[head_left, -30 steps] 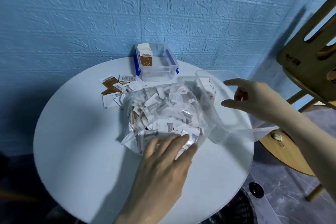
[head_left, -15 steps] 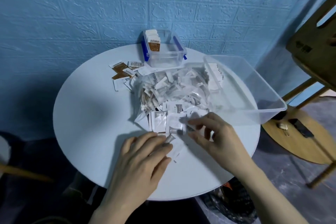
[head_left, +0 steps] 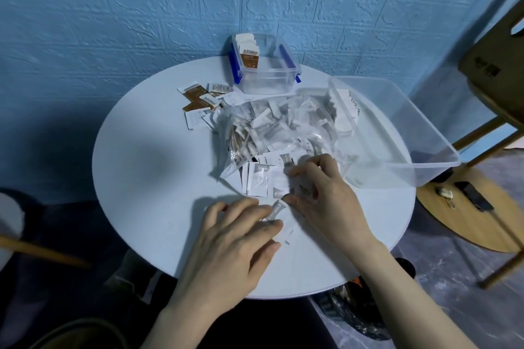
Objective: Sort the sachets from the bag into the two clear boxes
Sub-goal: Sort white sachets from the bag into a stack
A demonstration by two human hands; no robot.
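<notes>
1. Sachets: small flat white packets spilling from the near mouth of the clear bag at table centre. Judged very light, thin, floppy and slick-faced; they lie overlapped, so a pinch at a free edge or corner should lift 1 without dragging its neighbours.
2. The bag is soft crinkly film, heaped full. Judged likely to slump and shed more packets if tugged.
3. Right hand: fingers curled onto the spilled packets at the bag mouth, thumb and forefinger closing at a packet edge. Whether 1 is actually pinched I cannot tell.
4. Left hand: flat, fingers fairly straight, resting on the table just near of the spill. A small crumpled clear scrap sits at its fingertips, touching the right thumb; grip apart, holding nothing clearly.
5. Brown-and-white sachets lie loose at the far left of the bag.
6. Small clear box with blue clips, far centre, holds a few upright brown sachets. Large clear box on the right, touching the bag, overhangs the round table edge.
7. Against 0.5 s ago: both hands in nearly the same places; right fingers curled a little further onto the packets. Against 1.0 s ago: right hand has come in from above the large box.
</notes>
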